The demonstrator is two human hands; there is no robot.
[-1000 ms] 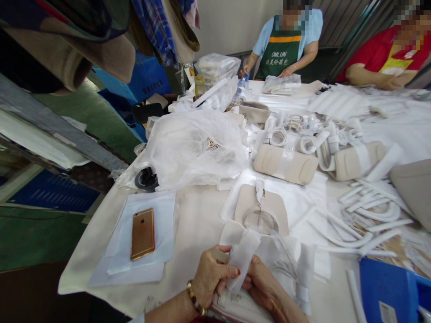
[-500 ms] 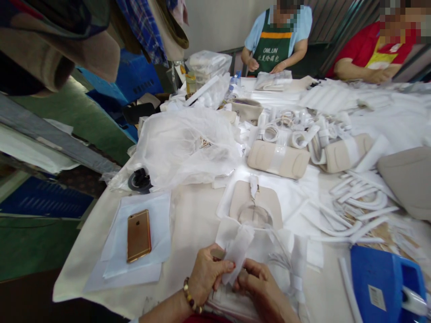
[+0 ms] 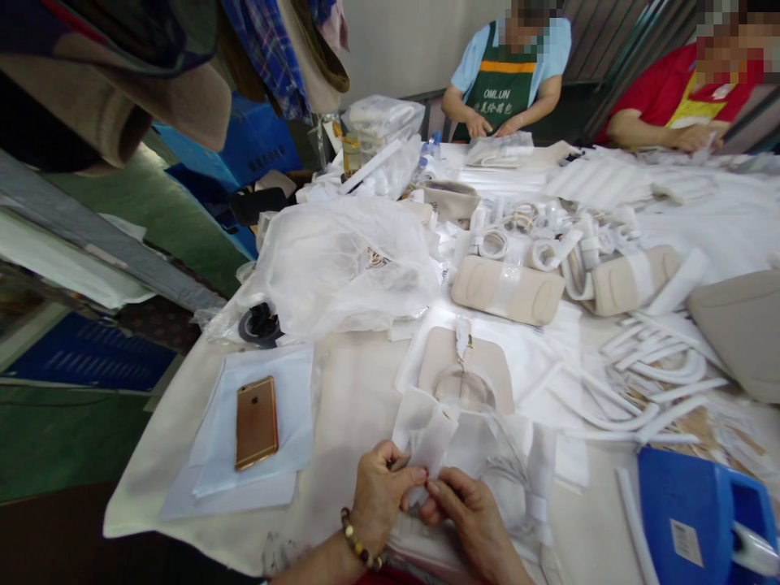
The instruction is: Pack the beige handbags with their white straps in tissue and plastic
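My left hand (image 3: 379, 491), with a bead bracelet at the wrist, pinches a white strip of soft wrapping (image 3: 437, 439) near its lower end. My right hand (image 3: 469, 512) grips the same end from the other side, its thumb and forefinger almost touching my left thumb. The strip slants up and away from my fingers. Under and beside the hands lies clear plastic (image 3: 496, 443) with a pale strap bundle (image 3: 509, 475) in it. Just beyond sits a beige bag piece (image 3: 435, 357) with a loop handle. The strip's lower end is hidden by my fingers.
A phone (image 3: 256, 422) rests on white sheets (image 3: 296, 439) at left, near a black tape roll (image 3: 259, 325). Behind is a large plastic bag (image 3: 341, 268). Wrapped beige pieces (image 3: 509, 291), white foam strips (image 3: 658, 349) and a blue container (image 3: 682, 504) stand right. Two people work across the table.
My right thumb and fingers have drawn in toward my left thumb on the wrapping strip. The view has shifted slightly. Across the table, the hands of the person in the green apron have moved.
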